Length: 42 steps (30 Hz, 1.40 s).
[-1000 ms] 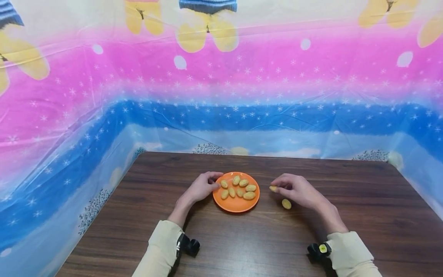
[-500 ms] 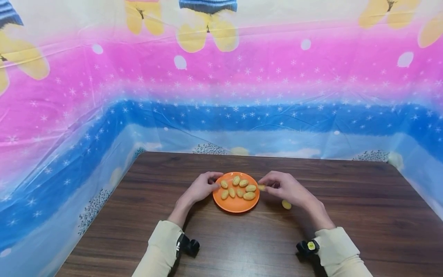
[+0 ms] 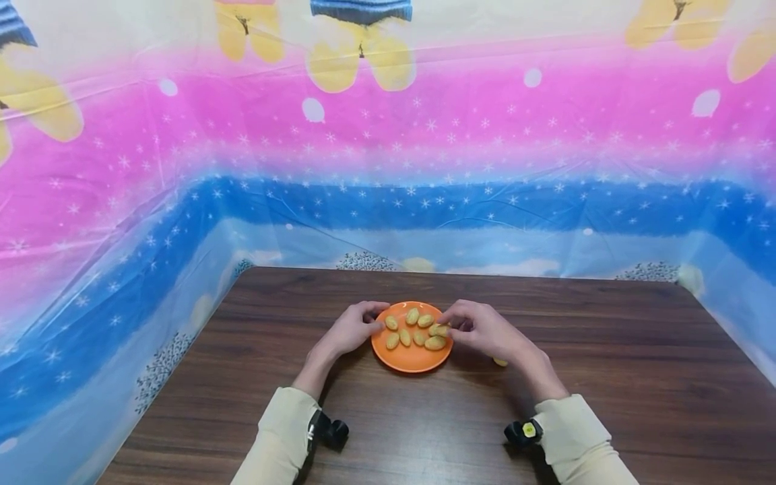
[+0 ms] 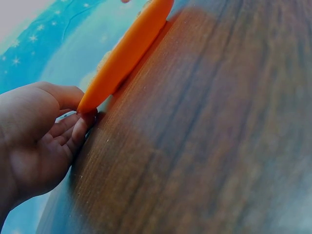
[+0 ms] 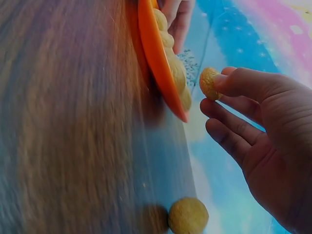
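My left hand [image 3: 350,330] pinches the left rim of an orange plate [image 3: 412,364], thumb on top and fingers beneath in the left wrist view. Several tan, wrinkled walnuts [image 3: 405,337] lie spread over the plate. Between the thumb and fingertips of my right hand [image 3: 490,331] is one more walnut [image 5: 208,84]. That hand is at the plate's right side, and the right wrist view has its walnut raised above the rim. Another walnut [image 5: 187,215] lies on the table, mostly hidden behind the right hand in the head view.
The plate stands on a dark wood-grain table [image 3: 388,417]. A pink and blue patterned cloth [image 3: 388,148] hangs around the table's back and sides. Black wrist cameras [image 3: 332,432] are strapped at both cuffs.
My right hand has carried its walnut leftward from beside the loose one to over the plate's right side. The left hand keeps its hold on the rim, and the plate stays in place.
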Each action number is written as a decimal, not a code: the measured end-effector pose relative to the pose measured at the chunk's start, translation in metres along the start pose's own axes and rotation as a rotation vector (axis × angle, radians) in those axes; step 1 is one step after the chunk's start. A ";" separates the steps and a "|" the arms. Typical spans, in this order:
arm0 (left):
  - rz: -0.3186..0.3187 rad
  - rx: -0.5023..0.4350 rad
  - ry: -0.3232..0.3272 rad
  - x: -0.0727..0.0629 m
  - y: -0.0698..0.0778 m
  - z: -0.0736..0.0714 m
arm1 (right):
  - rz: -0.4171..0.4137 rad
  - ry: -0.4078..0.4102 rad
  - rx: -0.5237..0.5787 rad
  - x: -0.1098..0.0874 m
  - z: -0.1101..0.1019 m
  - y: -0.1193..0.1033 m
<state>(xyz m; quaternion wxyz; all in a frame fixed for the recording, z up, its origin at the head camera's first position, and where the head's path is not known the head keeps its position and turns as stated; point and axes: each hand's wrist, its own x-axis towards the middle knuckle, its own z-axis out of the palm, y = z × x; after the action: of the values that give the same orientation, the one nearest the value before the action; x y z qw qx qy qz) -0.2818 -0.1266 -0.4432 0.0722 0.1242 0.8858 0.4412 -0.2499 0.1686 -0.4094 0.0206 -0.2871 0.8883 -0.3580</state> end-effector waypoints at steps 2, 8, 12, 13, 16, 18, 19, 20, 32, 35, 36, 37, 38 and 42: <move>0.002 -0.004 0.000 0.000 0.000 0.000 | 0.003 -0.006 0.006 0.001 0.003 -0.002; 0.007 -0.006 -0.005 0.000 -0.001 0.000 | -0.012 -0.029 0.014 0.006 0.010 -0.005; 0.003 -0.003 -0.002 0.000 -0.001 0.000 | -0.007 -0.047 0.018 0.009 0.015 -0.007; 0.002 -0.002 -0.001 0.000 -0.001 0.000 | -0.014 -0.052 0.013 0.010 0.016 -0.008; 0.005 0.000 -0.001 0.001 -0.002 0.000 | -0.010 -0.063 -0.003 0.014 0.019 -0.010; 0.005 0.000 -0.002 0.001 -0.002 0.000 | -0.009 -0.067 -0.015 0.016 0.021 -0.012; 0.006 0.001 -0.004 0.001 -0.002 0.000 | -0.016 -0.068 -0.022 0.017 0.022 -0.013; 0.007 0.000 -0.005 0.001 -0.003 0.000 | -0.014 -0.069 -0.024 0.018 0.023 -0.015; 0.013 -0.009 -0.024 0.000 -0.003 -0.001 | -0.114 -0.119 -0.096 0.028 0.038 -0.026; 0.016 -0.008 -0.027 0.001 -0.003 -0.001 | -0.132 -0.131 -0.103 0.030 0.041 -0.026; 0.016 -0.007 -0.026 0.000 -0.002 -0.001 | -0.133 -0.135 -0.098 0.030 0.042 -0.027; 0.016 -0.006 -0.025 0.000 -0.002 -0.001 | -0.138 -0.138 -0.098 0.030 0.043 -0.027; 0.016 -0.005 -0.021 0.000 -0.002 -0.001 | -0.137 -0.143 -0.092 0.030 0.043 -0.027; 0.013 -0.004 -0.014 -0.001 -0.001 -0.001 | -0.132 -0.152 -0.084 0.031 0.047 -0.029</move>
<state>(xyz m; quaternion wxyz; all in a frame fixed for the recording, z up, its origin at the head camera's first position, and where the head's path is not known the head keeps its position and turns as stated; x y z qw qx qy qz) -0.2813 -0.1283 -0.4438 0.0758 0.1331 0.8836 0.4426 -0.2499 0.1067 -0.4205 0.0521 -0.3721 0.8774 -0.2982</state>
